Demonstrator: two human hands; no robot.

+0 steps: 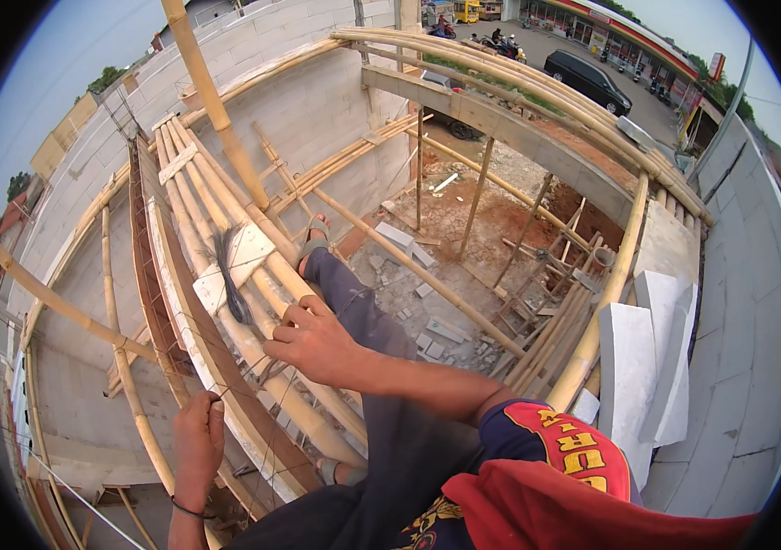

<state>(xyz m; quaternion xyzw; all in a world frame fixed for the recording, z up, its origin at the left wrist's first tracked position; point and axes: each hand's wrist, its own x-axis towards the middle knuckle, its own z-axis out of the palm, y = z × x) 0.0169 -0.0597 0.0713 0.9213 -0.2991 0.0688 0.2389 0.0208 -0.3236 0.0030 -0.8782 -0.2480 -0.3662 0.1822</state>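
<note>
Curling its fingers above the bamboo poles (pixel 299 418), the right hand (pixel 315 343) sits near a dark bundle of wire (pixel 229 277), which lies across a pale flat plate (pixel 257 249) resting on those poles. The left hand (pixel 199 429), a dark band (pixel 190 511) on its wrist, stands beside the long wooden board (pixel 190 298), thumb pressed against folded fingers. Whether either hand pinches a strand is too small to tell. A sandalled foot (pixel 317 231) rests by the poles beyond the bundle. Pale slabs (pixel 629 362) lean at the right, and broken blocks (pixel 450 330) litter the ground below.
</note>
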